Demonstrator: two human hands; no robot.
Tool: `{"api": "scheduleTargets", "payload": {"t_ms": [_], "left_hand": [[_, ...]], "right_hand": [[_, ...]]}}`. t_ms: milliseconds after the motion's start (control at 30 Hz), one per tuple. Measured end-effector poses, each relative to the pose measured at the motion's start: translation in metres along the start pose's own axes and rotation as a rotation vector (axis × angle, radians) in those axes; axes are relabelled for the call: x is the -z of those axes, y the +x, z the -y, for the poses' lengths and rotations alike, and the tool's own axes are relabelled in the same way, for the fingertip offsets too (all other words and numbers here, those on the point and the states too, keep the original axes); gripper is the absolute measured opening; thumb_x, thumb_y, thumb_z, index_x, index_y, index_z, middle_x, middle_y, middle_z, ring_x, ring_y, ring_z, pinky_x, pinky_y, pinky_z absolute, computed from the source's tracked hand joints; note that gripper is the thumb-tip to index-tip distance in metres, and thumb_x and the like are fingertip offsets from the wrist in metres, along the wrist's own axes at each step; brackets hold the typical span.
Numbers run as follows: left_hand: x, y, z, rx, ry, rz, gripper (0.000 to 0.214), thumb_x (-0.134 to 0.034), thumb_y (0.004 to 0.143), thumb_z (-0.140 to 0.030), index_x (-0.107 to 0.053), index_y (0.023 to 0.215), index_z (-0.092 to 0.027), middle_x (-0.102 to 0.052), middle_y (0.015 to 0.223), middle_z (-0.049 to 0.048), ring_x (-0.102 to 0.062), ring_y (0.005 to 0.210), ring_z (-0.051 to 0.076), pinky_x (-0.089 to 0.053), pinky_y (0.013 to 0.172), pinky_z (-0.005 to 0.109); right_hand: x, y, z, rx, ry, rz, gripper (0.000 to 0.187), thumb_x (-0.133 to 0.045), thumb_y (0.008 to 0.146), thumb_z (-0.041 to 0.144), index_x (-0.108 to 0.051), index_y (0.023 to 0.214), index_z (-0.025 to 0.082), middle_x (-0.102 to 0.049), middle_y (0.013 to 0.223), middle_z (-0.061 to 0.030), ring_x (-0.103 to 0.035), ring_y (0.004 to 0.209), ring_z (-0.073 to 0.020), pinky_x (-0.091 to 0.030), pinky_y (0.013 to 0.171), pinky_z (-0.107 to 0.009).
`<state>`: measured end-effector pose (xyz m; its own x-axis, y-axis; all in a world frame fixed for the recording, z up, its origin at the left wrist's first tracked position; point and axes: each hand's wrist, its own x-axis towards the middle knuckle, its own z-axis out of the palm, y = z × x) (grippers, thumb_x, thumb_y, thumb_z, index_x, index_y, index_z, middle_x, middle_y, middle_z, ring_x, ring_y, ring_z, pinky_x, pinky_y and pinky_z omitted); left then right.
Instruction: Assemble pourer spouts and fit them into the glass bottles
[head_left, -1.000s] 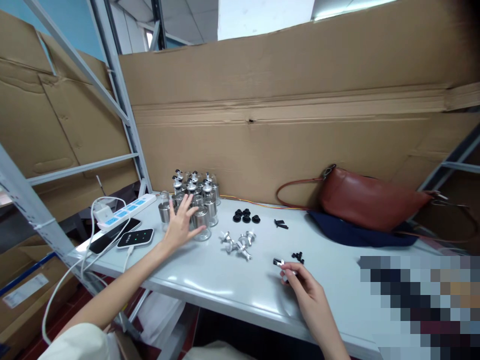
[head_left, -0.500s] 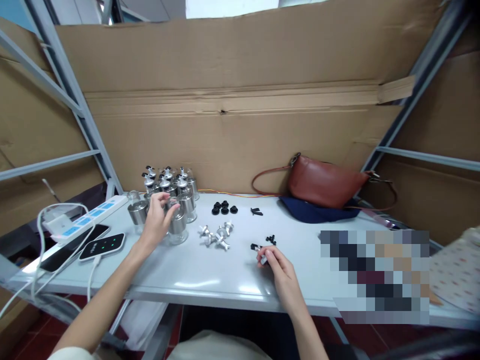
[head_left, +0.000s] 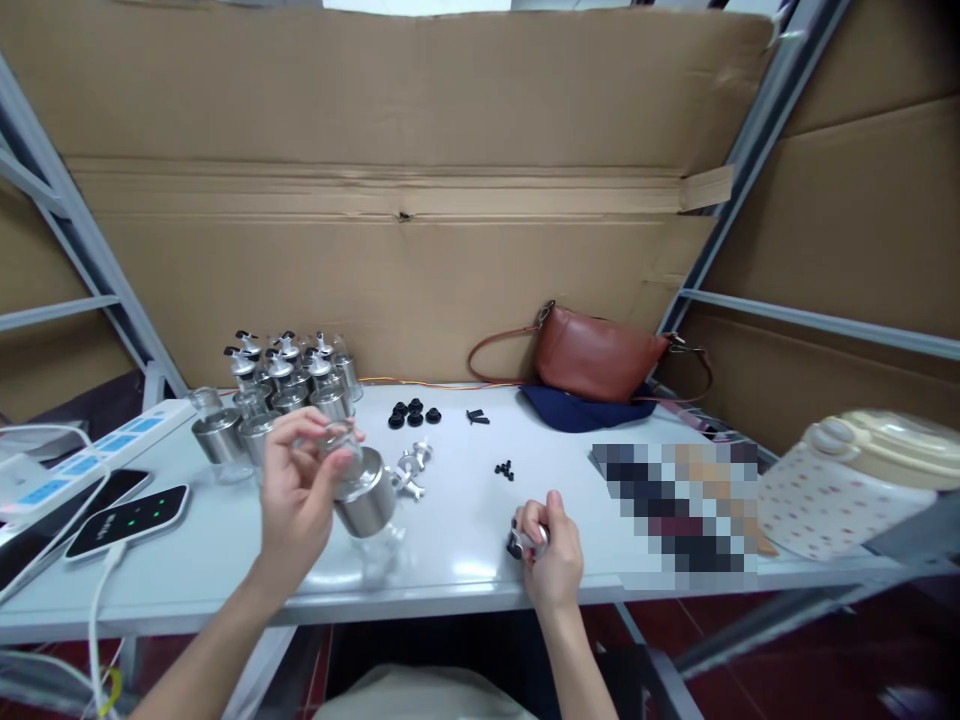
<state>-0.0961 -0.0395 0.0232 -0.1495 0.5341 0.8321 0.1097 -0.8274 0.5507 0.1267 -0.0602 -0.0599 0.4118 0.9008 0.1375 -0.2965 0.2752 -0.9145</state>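
My left hand [head_left: 296,490] is closed round the glass neck of a small steel-clad bottle [head_left: 358,492] and holds it tilted above the white table [head_left: 450,545]. My right hand [head_left: 549,545] is near the table's front edge, fingers pinched on a small silver and black pourer cap [head_left: 523,541]. Behind the left hand stands a cluster of several like bottles [head_left: 285,385], some fitted with spouts. Loose silver spout parts [head_left: 411,470] lie just right of the held bottle.
Black rubber stoppers [head_left: 414,412] and small black bits [head_left: 505,469] lie mid-table. A brown leather bag [head_left: 596,355] on blue cloth sits at the back. A power strip [head_left: 90,450] and two phones [head_left: 126,520] are at the left; a spotted pot [head_left: 862,485] at the right. Cardboard walls surround.
My left hand went from open near the bottles to gripping one and lifting it toward me. My right hand drew the small cap closer to the table's front edge. The view panned right.
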Motion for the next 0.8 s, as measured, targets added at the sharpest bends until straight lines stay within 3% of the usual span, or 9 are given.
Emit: {"api": "scheduleTargets", "payload": {"t_ms": [233,400,500,567,667,733,800], "left_hand": [[-0.059,-0.027,0.014,0.29,-0.114,0.204,0.027,-0.063,0.084,-0.021,-0.051,0.107,-0.025,-0.049,0.104,0.0016,-0.064,0.088,0.013,-0.053,0.079,0.027],[-0.082,-0.047,0.015,0.259,-0.061,0.171,0.026,-0.061,0.084,-0.02,-0.051,0.107,-0.026,-0.049,0.11,0.0026,-0.061,0.093,0.013,-0.049,0.088,0.03],[-0.092,-0.051,0.011,0.293,-0.059,0.151,0.032,-0.06,0.084,-0.018,-0.046,0.112,-0.027,-0.055,0.104,0.0018,-0.06,0.09,0.013,-0.049,0.084,0.028],[-0.097,-0.051,0.009,0.354,-0.033,0.167,0.038,-0.06,0.082,-0.017,-0.042,0.115,-0.026,-0.059,0.096,0.0006,-0.06,0.086,0.012,-0.048,0.081,0.027],[-0.102,-0.051,0.009,0.403,-0.06,0.218,0.049,-0.058,0.081,-0.015,-0.034,0.122,-0.026,-0.064,0.09,0.0001,-0.062,0.084,0.013,-0.049,0.08,0.028],[-0.103,-0.053,0.01,0.398,-0.097,0.22,0.055,-0.057,0.08,-0.013,-0.029,0.127,-0.026,-0.065,0.09,-0.0002,-0.063,0.085,0.013,-0.049,0.082,0.029],[-0.104,-0.055,0.011,0.385,-0.108,0.202,0.061,-0.056,0.079,-0.01,-0.027,0.129,-0.027,-0.065,0.093,0.0002,-0.064,0.088,0.013,-0.049,0.085,0.03]], "right_hand": [[0.001,-0.001,-0.003,0.027,0.052,-0.049,0.06,-0.049,0.079,0.065,-0.032,0.04,0.023,-0.025,0.039,0.0061,-0.027,0.036,-0.0079,-0.015,0.036,-0.024],[0.004,-0.002,-0.005,0.056,0.16,-0.081,0.058,-0.049,0.082,0.057,-0.029,0.04,0.023,-0.023,0.039,0.0067,-0.026,0.037,-0.0083,-0.02,0.037,-0.024],[0.001,0.002,0.011,0.067,0.288,-0.086,0.054,-0.049,0.085,0.05,-0.028,0.044,0.022,-0.023,0.041,0.0073,-0.028,0.037,-0.0084,-0.025,0.039,-0.023],[-0.006,0.006,0.029,0.143,0.358,-0.083,0.05,-0.054,0.084,0.047,-0.035,0.047,0.02,-0.031,0.045,0.0063,-0.036,0.041,-0.0087,-0.032,0.043,-0.022],[-0.024,0.013,0.056,0.35,0.343,0.058,0.033,-0.06,0.081,0.049,-0.06,0.064,0.021,-0.055,0.064,0.0013,-0.059,0.062,-0.0144,-0.047,0.063,-0.029],[-0.038,0.018,0.067,0.439,0.245,0.203,0.022,-0.061,0.083,0.041,-0.069,0.075,0.023,-0.064,0.076,-0.0013,-0.064,0.076,-0.0177,-0.049,0.077,-0.034],[-0.049,0.023,0.07,0.461,0.146,0.343,0.014,-0.063,0.084,0.034,-0.072,0.082,0.025,-0.068,0.085,-0.0025,-0.066,0.082,-0.0193,-0.049,0.081,-0.036]]}}
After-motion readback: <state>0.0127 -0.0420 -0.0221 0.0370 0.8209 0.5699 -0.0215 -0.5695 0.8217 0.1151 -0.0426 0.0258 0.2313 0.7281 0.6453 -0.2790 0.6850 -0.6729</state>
